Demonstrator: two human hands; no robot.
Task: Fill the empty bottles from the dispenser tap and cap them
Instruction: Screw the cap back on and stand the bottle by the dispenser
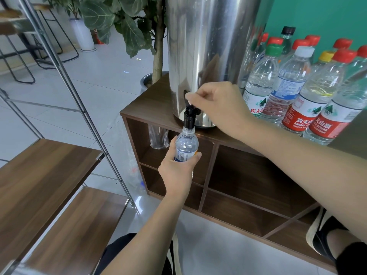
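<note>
The floor (pixel 95 80) is made of big pale shiny tiles, and bright light bounces off it. At 1 o'clock the wall (pixel 317 14) is green like the sea. A brown wooden cabinet (pixel 248 185) with open square boxes fills the middle. At 12 o'clock a leafy plant (pixel 127 22) stands in a grey pot (pixel 146 81). At 8 o'clock are brown wooden shelves (pixel 43 167) held by slanting silver poles (pixel 79 102). At 10 o'clock stand black metal stools (pixel 57 48) and a tall white pot (pixel 83 34).
</note>
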